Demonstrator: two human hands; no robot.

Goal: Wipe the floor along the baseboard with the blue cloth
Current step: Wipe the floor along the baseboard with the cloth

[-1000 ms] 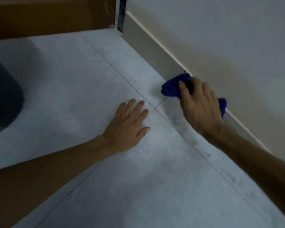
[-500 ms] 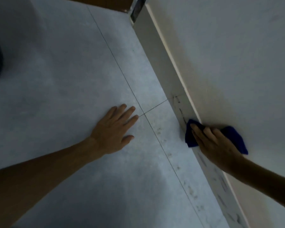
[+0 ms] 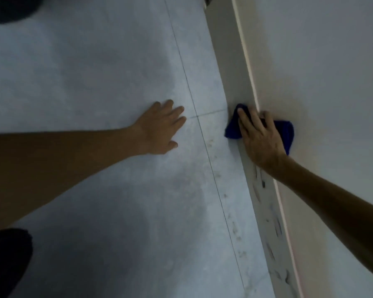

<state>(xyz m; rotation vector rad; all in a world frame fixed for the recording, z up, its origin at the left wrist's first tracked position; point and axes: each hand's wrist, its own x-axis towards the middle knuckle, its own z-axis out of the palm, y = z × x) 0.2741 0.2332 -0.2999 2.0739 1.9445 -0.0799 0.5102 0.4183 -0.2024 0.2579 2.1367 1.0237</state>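
Observation:
My right hand presses the blue cloth flat against the pale baseboard, just above the floor edge. The cloth sticks out on both sides of my fingers, which cover its middle. My left hand rests flat on the grey tiled floor, fingers spread, holding nothing, a short way left of the cloth. Dark smudges mark the baseboard nearer to me, below my right wrist.
The white wall rises to the right of the baseboard. A dark round object sits at the top left corner. Another dark shape lies at the bottom left. Tile joints cross between my hands.
The view has swung so the baseboard runs more steeply. My right hand with the cloth slid toward me along the baseboard, then back up near the tile joint. My left hand stayed planted.

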